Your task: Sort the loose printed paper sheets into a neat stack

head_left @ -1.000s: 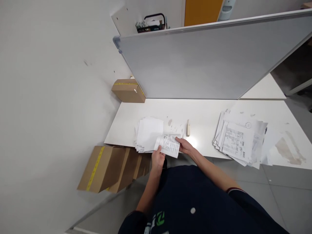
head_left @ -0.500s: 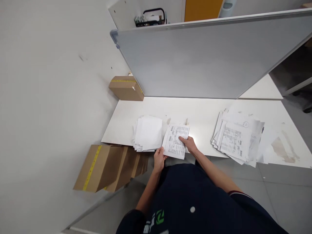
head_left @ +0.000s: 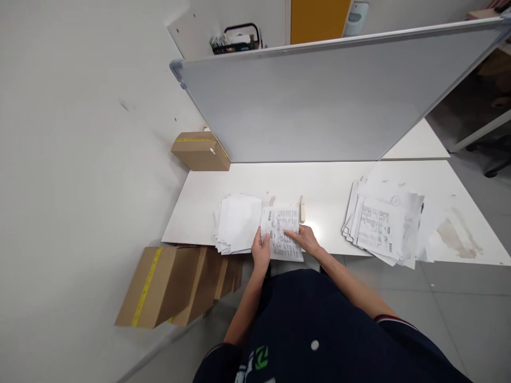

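A printed sheet of paper lies near the front edge of the white table. My left hand grips its left edge, thumb on top. My right hand rests on its right side with fingers pressed flat on the print. Just left of the sheet sits a stack of blank-side-up white papers. A small cream stapler-like object lies right behind the sheet.
A spread pile of printed documents covers the table's right part. A large whiteboard leans along the table's back. Cardboard boxes stand at the back left corner and on the floor at left. A white wall closes the left side.
The printed sheet went from folded and tilted in both hands to lying flat and straight on the table. My left hand slid up onto its left edge.
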Available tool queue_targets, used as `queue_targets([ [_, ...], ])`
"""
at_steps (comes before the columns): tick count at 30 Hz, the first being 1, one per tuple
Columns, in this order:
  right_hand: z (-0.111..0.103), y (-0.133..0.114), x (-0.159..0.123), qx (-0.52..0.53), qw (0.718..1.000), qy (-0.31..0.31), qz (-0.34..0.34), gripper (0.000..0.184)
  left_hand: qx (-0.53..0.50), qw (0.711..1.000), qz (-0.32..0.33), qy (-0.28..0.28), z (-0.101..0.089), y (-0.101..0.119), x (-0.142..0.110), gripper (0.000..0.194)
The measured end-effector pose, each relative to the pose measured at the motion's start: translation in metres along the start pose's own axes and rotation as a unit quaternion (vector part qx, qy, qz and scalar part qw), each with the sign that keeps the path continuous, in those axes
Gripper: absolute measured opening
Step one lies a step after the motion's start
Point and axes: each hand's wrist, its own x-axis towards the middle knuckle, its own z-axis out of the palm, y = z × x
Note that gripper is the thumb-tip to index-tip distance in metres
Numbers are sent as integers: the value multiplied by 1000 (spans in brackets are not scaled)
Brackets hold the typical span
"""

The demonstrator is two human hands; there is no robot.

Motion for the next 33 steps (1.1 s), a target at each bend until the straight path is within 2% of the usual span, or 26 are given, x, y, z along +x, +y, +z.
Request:
queue_targets([
  [4, -4, 0, 1, -8, 1000, 30, -3, 22, -20, 999, 37, 8, 2, 1, -8, 50],
  [9, -7, 1, 2, -10, 999, 50, -6, 20, -115, 993, 10, 5, 4, 8, -11, 45],
  [12, -7, 1, 2, -8, 999, 54, -2, 20, -104, 994, 14, -7, 4, 13, -13, 48],
  [17, -9, 3, 5, 0, 999, 48, 11, 23, -51, 995, 85, -1, 8, 16, -17, 50],
  [20, -10, 4, 5, 13, 999, 30, 16, 25, -62, 997, 39, 14, 12, 15, -12, 57],
  [25, -12, -2, 1, 65, 997, -47, 17, 30, -106, 987, -86, -86, 6, 12, 8, 43],
  [29, -12, -6, -1, 113, 990, -86, 12, 34, -164, 971, -128, -115, -1, 18, 15, 45],
  [33, -10, -5, -1, 137, 988, -76, 8, 37, -226, 950, -160, -141, -3, 28, 8, 46],
])
